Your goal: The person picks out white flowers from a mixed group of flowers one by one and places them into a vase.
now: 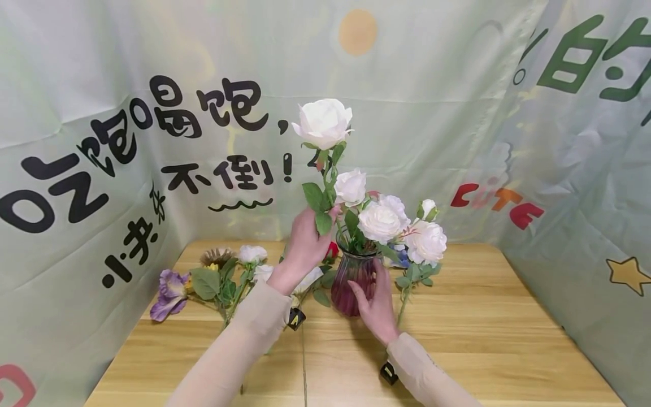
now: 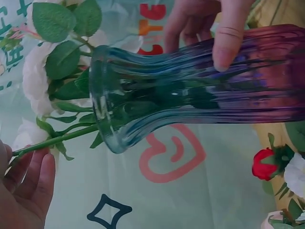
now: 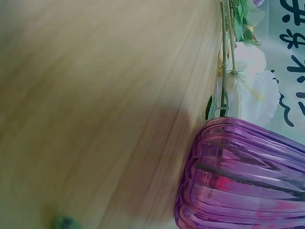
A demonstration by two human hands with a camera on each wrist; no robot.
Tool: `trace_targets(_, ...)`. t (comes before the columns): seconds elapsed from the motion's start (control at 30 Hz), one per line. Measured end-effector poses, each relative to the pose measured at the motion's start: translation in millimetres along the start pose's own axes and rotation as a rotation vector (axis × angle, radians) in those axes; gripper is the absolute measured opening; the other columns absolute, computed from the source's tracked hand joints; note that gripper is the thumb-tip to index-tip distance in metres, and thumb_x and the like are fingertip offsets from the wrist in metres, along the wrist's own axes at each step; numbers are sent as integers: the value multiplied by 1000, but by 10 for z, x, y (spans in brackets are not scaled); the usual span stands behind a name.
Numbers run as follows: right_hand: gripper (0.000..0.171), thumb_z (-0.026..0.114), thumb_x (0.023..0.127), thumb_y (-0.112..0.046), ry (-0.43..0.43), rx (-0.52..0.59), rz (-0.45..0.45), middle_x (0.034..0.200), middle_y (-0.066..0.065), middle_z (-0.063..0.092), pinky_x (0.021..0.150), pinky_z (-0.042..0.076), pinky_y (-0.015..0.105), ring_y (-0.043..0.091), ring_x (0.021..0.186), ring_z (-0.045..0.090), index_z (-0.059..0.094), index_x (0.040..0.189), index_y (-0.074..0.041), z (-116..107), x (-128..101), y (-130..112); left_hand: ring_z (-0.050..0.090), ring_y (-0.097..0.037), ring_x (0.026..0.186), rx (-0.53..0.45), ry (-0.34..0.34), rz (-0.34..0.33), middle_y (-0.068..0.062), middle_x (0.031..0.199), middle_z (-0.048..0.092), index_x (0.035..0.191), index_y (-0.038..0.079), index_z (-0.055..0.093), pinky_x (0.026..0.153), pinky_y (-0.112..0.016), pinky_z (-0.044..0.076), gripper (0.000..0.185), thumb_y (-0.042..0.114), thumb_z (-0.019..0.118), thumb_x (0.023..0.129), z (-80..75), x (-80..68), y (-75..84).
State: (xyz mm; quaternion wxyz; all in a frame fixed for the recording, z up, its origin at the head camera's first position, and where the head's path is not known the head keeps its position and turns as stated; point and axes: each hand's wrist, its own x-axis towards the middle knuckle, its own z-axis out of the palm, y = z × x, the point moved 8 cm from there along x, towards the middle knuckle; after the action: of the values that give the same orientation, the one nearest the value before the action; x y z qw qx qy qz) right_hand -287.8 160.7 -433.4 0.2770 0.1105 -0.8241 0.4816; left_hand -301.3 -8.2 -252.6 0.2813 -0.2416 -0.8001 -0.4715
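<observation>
My left hand [image 1: 307, 240] pinches the green stem of a tall white rose [image 1: 324, 123], whose bloom stands high above the vase. In the left wrist view that stem [image 2: 57, 140] slants into the mouth of the ribbed glass vase [image 2: 200, 81]. The vase, clear at the top and purple below, stands on the table with several white flowers [image 1: 382, 220] in it. Around its right side my right hand [image 1: 377, 305] holds it, thumb in front. The right wrist view has the vase's purple base [image 3: 233, 176], with stems inside and no hand in sight.
Left of the vase lie a purple flower [image 1: 170, 294], white flowers [image 1: 252, 254] and leafy stems on the wooden table [image 1: 473, 322]. A red rose [image 2: 265, 164] and a blue flower [image 1: 400, 257] lie behind the vase. Printed cloth [image 1: 417, 68] walls surround the table.
</observation>
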Motion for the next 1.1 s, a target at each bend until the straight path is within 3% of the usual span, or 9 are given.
trace_targets(0.27,78,70,94,-24,1,0,2,148,26,42,117,35,62,41,138,43,28,156,0,-5,8,7,58,-18,64,115,-51,36,-8,73,62,95,5,63,58,-31,49,16,20,62,101,87,-73,10)
trace_targets(0.43,77,70,95,-24,2,0,2,149,26,42,117,34,61,41,139,42,28,155,0,-4,9,7,68,-24,72,153,-92,21,-9,76,66,91,5,63,61,-33,55,15,18,67,98,166,-95,-65)
trace_targets(0.57,78,70,94,-23,6,-1,-3,149,28,42,117,34,61,42,139,42,29,155,1,-3,8,7,74,-32,86,216,-82,18,-14,89,74,103,5,68,68,-41,59,16,19,69,96,198,-79,-125)
trace_targets(0.77,78,71,94,-23,9,-7,-9,149,28,42,117,35,61,41,139,42,29,155,0,1,6,14,74,-36,90,252,-95,-60,-17,99,76,118,6,67,73,-47,60,27,14,71,92,243,-43,-237)
trace_targets(1.0,78,72,93,-21,25,-8,-28,146,28,44,116,35,60,41,137,43,30,154,2,3,2,14,70,-31,75,301,-141,-191,-18,86,73,108,4,62,62,-42,54,28,2,69,82,300,27,-369)
trace_targets(1.1,77,72,92,-19,33,-5,-33,145,28,45,116,36,59,41,136,44,31,153,3,1,-3,5,71,-32,78,304,-165,-211,-17,90,74,110,5,61,63,-42,55,27,7,71,85,342,57,-407)
